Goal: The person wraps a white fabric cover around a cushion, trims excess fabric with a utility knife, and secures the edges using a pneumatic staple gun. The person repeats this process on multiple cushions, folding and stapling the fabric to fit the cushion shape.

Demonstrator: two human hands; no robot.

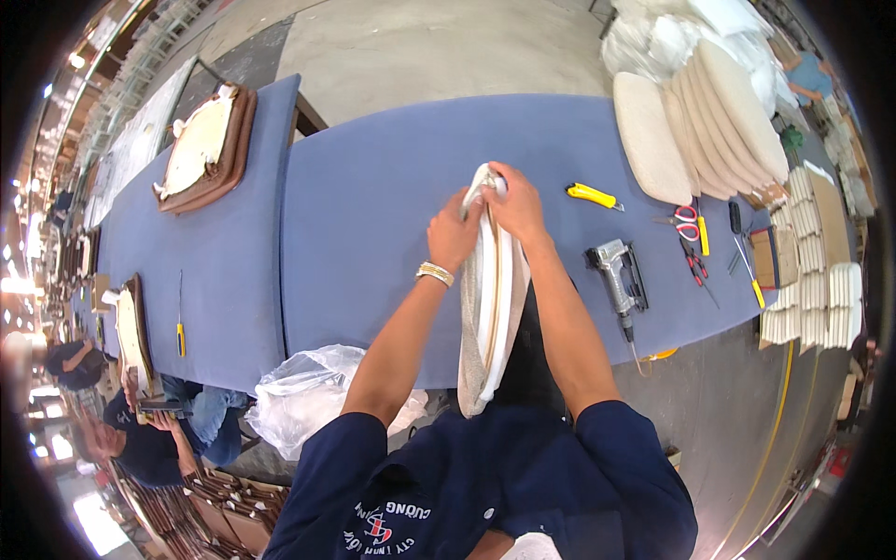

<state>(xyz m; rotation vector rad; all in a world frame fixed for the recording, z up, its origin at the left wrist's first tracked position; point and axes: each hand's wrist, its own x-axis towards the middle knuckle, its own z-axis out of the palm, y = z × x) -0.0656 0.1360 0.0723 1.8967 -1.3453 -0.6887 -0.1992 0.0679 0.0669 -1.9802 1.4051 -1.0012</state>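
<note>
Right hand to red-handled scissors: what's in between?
A yellow utility knife, lying on the blue table between the right hand and the scissors, as the head view shows.

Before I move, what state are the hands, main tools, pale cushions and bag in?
Seat cushion: edge-on, held
Left hand: gripping its far end
Right hand: likewise gripping
Pneumatic stapler: lying down, hose attached
Yellow utility knife: lying down, blade unclear
Scissors: lying, opening unclear
Pliers: lying down
Pale cushions: stacked, leaning
Plastic bag: crumpled
</note>
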